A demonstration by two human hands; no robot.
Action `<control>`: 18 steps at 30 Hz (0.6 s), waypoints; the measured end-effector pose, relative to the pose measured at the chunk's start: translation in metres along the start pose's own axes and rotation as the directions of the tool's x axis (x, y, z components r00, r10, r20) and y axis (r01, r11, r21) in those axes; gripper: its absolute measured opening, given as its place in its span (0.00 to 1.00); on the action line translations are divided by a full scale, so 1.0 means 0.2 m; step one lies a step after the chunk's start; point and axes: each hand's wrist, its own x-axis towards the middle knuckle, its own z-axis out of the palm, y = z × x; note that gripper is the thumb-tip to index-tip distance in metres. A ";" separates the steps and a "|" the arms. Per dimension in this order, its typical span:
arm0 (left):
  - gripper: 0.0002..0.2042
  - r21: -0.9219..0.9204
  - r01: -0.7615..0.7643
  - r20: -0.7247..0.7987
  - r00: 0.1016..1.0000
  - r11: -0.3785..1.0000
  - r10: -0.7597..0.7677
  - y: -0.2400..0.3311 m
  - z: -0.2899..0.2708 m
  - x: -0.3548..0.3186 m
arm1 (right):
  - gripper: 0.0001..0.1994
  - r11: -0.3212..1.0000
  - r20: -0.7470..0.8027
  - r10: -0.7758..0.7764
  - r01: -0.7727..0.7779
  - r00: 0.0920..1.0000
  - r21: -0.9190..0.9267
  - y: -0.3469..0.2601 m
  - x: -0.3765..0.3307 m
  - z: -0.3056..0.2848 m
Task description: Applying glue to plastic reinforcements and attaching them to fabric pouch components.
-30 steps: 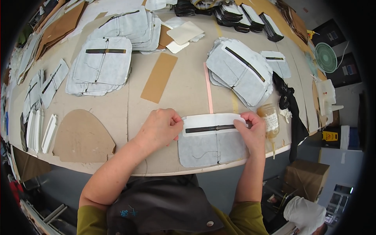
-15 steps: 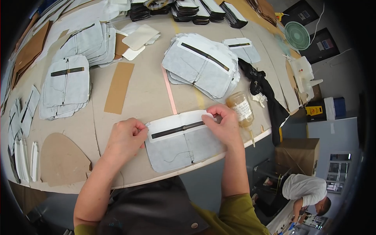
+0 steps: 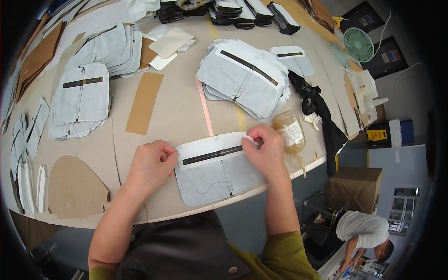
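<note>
A pale grey fabric panel (image 3: 205, 179) with rounded corners lies at the table's front edge. Across its upper part runs a white strip (image 3: 205, 146) with a long dark slot, and a loose thread curls below. My left hand (image 3: 151, 165) pinches the left end of the white strip between thumb and fingers. At the strip's right end, my right hand (image 3: 265, 148) pinches the upper corner. Just beyond my right hand a squeeze bottle of amber liquid (image 3: 289, 131) lies on its side, its thin nozzle toward the table edge.
Stacks of similar panels stand at the far middle (image 3: 245, 77) and left (image 3: 78, 100). A brown card strip (image 3: 144, 103) and a rounded card template (image 3: 77, 186) lie on the left. Black cloth (image 3: 322, 114) lies at the right. Beyond the table a person (image 3: 361, 228) bends over another work surface.
Both hands keep their pinch on the panel with hardly any movement. The whole view has shifted slightly, and the far person's arms have moved.
</note>
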 end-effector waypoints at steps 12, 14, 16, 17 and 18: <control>0.05 0.067 -0.036 -0.037 0.999 0.997 0.039 -0.01 0.02 0.00 | 0.08 0.994 -0.151 0.108 -0.103 0.983 0.043 0.01 -0.09 -0.07; 0.05 0.065 -0.035 -0.033 0.999 0.997 0.037 -0.01 0.02 0.00 | 0.07 0.945 -0.048 0.298 -0.288 0.953 0.154 0.05 -0.10 -0.08; 0.05 0.065 -0.031 -0.031 0.999 0.997 0.033 -0.01 0.02 0.00 | 0.07 0.947 -0.055 0.291 -0.280 0.955 0.156 0.06 -0.09 -0.07; 0.05 0.059 -0.033 -0.036 0.999 0.998 0.035 -0.01 0.02 0.00 | 0.06 0.950 -0.057 0.283 -0.271 0.957 0.157 0.06 -0.09 -0.06; 0.05 0.052 -0.034 -0.040 0.999 0.998 0.036 -0.01 0.02 0.00 | 0.06 0.949 -0.057 0.283 -0.271 0.957 0.158 0.06 -0.08 -0.06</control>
